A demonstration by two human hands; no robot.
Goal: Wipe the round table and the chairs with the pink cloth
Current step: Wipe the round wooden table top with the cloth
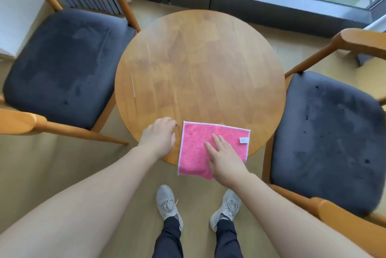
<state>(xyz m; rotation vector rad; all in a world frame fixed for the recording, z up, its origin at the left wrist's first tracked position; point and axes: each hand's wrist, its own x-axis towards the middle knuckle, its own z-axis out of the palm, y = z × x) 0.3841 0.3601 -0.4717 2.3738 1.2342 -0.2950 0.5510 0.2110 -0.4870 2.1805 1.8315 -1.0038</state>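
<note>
Pink cloth (pixel 208 145), table's (pixel 198 59) near edge: we keep our right hand (pixel 224 158) pressed flat on it, left hand (pixel 159 136) loosely curled beside, sweeping edge to edge.

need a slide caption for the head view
Right hand flat on pink cloth at round table's near edge, left hand beside it, between two chairs.

No text, brand, number or sign can be read anywhere in the view. The one thing that might carry writing is a small white tag (pixel 243 140) sewn on the pink cloth (pixel 196 149), at about three o'clock on the cloth near its right edge; its face shows only as a pale blank patch, too small and blurred to make out any letters.
</note>
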